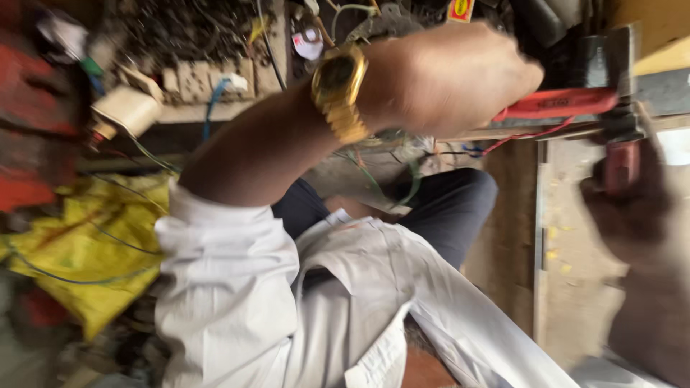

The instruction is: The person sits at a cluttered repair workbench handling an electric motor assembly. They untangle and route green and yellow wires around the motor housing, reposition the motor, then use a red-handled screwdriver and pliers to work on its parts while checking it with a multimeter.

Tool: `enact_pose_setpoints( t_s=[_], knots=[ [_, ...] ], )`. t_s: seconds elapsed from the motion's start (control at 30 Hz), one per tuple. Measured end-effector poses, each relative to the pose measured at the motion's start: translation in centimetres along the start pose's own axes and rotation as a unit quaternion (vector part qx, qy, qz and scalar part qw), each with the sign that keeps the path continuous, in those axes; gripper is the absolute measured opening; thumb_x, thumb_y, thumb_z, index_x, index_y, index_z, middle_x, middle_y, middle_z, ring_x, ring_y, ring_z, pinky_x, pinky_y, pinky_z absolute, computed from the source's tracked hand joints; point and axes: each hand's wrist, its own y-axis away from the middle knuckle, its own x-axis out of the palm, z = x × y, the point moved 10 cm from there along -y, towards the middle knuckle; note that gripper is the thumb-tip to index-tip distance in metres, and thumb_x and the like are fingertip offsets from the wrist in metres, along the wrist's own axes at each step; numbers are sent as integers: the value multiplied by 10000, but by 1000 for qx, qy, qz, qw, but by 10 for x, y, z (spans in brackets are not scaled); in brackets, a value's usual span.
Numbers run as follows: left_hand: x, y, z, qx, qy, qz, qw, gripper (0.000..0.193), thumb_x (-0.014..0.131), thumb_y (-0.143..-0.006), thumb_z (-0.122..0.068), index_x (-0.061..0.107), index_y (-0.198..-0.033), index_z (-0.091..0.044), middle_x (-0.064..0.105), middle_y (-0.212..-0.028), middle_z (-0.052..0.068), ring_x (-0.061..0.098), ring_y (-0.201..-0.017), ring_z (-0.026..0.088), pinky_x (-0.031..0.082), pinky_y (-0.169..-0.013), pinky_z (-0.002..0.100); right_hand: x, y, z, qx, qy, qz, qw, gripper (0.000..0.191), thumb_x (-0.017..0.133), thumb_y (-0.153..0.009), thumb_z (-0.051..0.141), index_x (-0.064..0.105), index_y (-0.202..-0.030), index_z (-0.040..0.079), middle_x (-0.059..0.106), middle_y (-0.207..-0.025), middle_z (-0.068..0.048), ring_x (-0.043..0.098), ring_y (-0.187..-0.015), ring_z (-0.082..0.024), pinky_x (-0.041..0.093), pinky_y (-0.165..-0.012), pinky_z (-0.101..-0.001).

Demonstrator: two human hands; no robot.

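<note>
The view is tilted and blurred. My left hand [445,75], with a gold wristwatch [339,90] on its wrist, is closed around the red handle of a tool [560,104] that has a dark metal head [607,61]. My right hand [632,212] is at the right edge, dark and smeared by motion. Its fingers wrap a dark red cylindrical object [622,165] just below the tool's head. I cannot tell what that object is. My white shirt sleeve [223,280] fills the lower middle.
A wooden bench surface [575,237] lies under my right hand. Tangled wires and a row of sockets [205,79] sit at the top left, beside a cream-coloured roll [129,108]. A yellow bag [86,251] lies at the left. Red and green wires [517,136] trail below the tool.
</note>
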Motion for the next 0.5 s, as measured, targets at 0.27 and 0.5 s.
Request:
enact_pose_setpoints(
  t_s=[0.27,0.5],
  knots=[
    [-12,27,8,2,104,-80,991,331,752,-967,-224,571,-1126,4,702,-922,165,706,-868,333,538,-718,437,-18,22,-62,60,-54,-41,996,773,606,-867,-100,336,-1570,74,464,-1117,-62,445,-891,-160,404,-764,-287],
    [-30,39,-14,118,50,-215,968,422,770,-921,-161,564,-1247,11,681,-1084,170,706,-968,311,565,-839,392,57,7,-51,-111,346,37,931,720,731,-941,14,411,-1586,17,530,-1372,-222,563,-1279,-395,513,-1073,-448]
  ],
)
